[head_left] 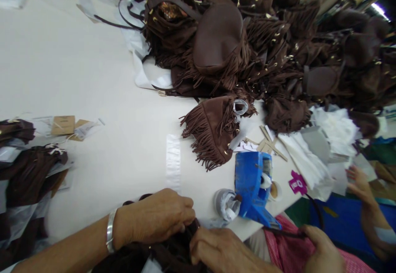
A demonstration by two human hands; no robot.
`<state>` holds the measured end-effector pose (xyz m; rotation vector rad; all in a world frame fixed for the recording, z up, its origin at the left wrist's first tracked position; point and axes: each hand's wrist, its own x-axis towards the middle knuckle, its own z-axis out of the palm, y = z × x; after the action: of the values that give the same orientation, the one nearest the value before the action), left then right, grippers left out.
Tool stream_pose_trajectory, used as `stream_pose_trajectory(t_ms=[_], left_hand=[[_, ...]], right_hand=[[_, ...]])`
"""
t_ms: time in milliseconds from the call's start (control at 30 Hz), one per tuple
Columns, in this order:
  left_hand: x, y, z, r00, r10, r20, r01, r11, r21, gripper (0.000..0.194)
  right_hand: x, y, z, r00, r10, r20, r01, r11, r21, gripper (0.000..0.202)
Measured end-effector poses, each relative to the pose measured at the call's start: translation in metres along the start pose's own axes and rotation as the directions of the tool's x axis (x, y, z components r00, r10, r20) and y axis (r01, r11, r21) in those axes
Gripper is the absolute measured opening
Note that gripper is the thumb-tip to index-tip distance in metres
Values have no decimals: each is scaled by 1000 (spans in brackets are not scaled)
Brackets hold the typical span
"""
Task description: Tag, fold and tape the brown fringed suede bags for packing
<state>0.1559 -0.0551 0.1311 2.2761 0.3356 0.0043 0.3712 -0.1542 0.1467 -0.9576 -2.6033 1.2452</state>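
At the bottom of the head view, a dark brown bag (176, 250) lies partly under my hands, at the table's near edge. My left hand (156, 217), with a silver bracelet at the wrist, has its fingers closed on the bag's upper edge. Close by on the right, my right hand (221, 248) is curled round the same edge. The fingertips nearly meet, and what exactly lies between them is hidden. A bit of clear plastic (151, 266) shows on the bag.
A blue tape dispenser (249, 186) and a tape roll (227, 205) stand right of my hands. Fringed brown bags (219, 37) are heaped at the back; one small bag (213, 130) lies nearer. Tagged bags (27, 174) lie left. Another person's hands (321, 250) hold a dark strap at right.
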Motion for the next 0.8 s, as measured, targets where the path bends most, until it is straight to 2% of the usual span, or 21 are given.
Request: stream_pose_trajectory(t_ms=[67, 167, 233, 333, 467, 567, 667, 733, 800], left_hand=[[-3, -1, -1, 999, -34, 11, 35, 998, -50, 6], [-10, -1, -3, 981, -191, -27, 187, 977, -98, 6], [-17, -1, -4, 952, -301, -59, 297, 953, -69, 6], [-24, 2, -1, 931, -363, -47, 364, 931, 25, 9], [-20, 6, 7, 926, -378, 10, 374, 921, 106, 11], [-12, 4, 13, 919, -394, -4, 389, 908, 155, 10], [-4, -2, 16, 945, -326, -18, 324, 930, 174, 14], [-1, -6, 16, 963, -270, 5, 266, 951, 159, 15], [1, -8, 14, 964, -265, 30, 260, 957, 129, 13]], right_hand=[[1, -2, -1, 1000, 6, -12, -6, 1000, 4, 11], [3, -5, -4, 999, 36, -24, -36, 999, -16, 17], [2, -5, -5, 998, 57, -22, -57, 998, -13, 14], [0, -6, -2, 997, 66, -44, -66, 998, -7, 15], [1, -7, 2, 998, 52, -40, -55, 997, -58, 21], [3, -9, 0, 998, 12, -60, -17, 996, -84, 15], [5, -12, -3, 997, -12, -78, 5, 997, -83, 7], [5, -12, -3, 995, -16, -102, 8, 997, -72, 9], [5, -11, -3, 993, -14, -118, 6, 998, -70, 13]])
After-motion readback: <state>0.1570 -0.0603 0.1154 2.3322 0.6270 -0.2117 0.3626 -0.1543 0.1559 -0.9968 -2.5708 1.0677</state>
